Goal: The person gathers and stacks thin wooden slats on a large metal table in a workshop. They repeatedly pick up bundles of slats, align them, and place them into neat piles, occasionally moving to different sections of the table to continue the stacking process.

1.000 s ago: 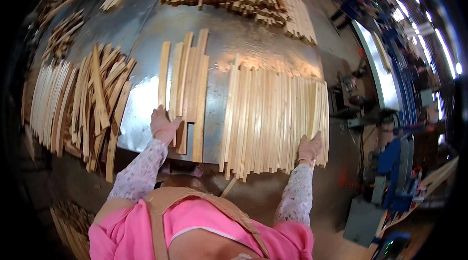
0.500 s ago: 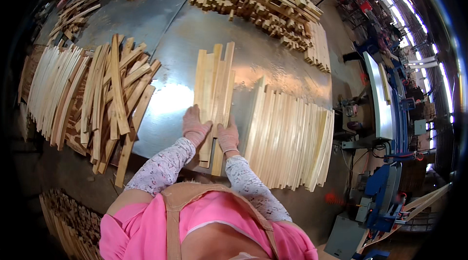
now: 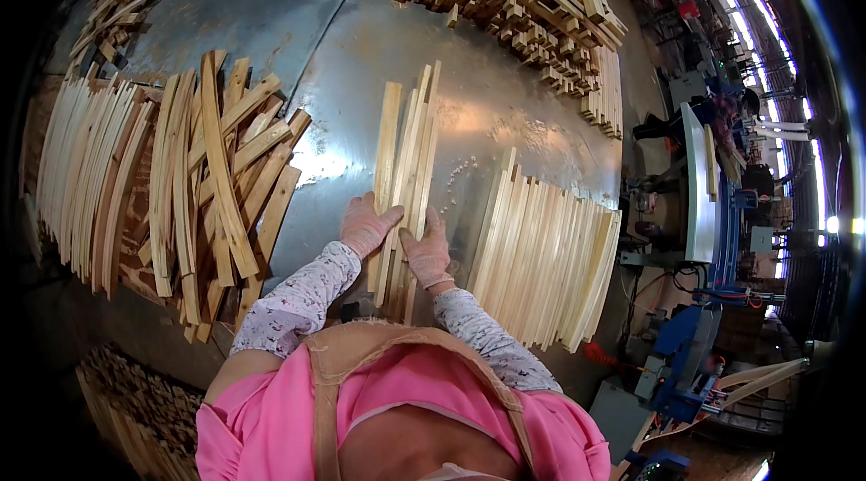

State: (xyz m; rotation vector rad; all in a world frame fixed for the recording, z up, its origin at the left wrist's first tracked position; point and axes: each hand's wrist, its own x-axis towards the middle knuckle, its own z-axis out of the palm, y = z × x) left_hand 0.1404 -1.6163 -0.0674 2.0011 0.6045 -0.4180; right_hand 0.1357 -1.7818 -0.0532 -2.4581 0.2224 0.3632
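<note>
In front of me, several pale wooden strips (image 3: 417, 152) stand close together on the metal tabletop (image 3: 343, 75), pointing away from me. One more strip (image 3: 386, 134) lies at their left with a gap at its far end. My left hand (image 3: 365, 225), in a thin pinkish glove, grips the strips from the left, thumb across their tops. From the right, my right hand (image 3: 428, 252), gloved alike, closes on the same strips with its thumb over them. The strips' near ends reach toward my apron (image 3: 361, 350).
A neat row of strips (image 3: 541, 256) lies at right. On the left are a jumbled heap of darker strips (image 3: 221, 183) and a row of pale ones (image 3: 86, 174). A large stack (image 3: 514, 8) stands at the far side. Blue machinery (image 3: 686, 346) is beyond the right edge.
The strips between my hands have been shifted and regrouped; the left one now stands apart at its far end. Pale bits show on the table to their right. My view has moved slightly.
</note>
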